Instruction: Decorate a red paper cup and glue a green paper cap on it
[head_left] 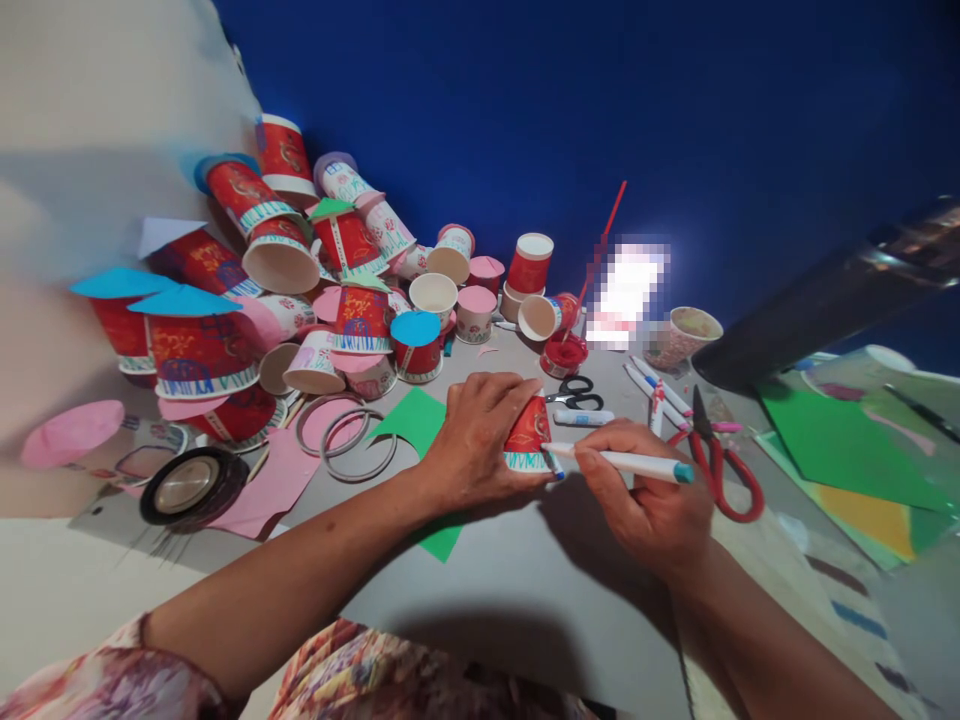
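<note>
My left hand [480,440] is wrapped over a red paper cup [531,428] and steadies it on the grey table. Teal zigzag strokes run along the white band at the cup's lower edge. In my right hand [651,505] is a white marker pen [637,463] with a teal end, its tip pointing left at the side of the cup. A blue-tipped pen [557,468] shows partly beside the cup's base. Green paper [420,415] lies under and behind my left hand.
Decorated paper cups [202,350] are heaped at the left. Behind my hands are black scissors [577,392], a marker [583,418] and a red paint pot [564,352]. Red-handled scissors [724,470] lie right, near green sheets [847,435]. Metal rings [360,445] and a tape roll [187,485] lie left.
</note>
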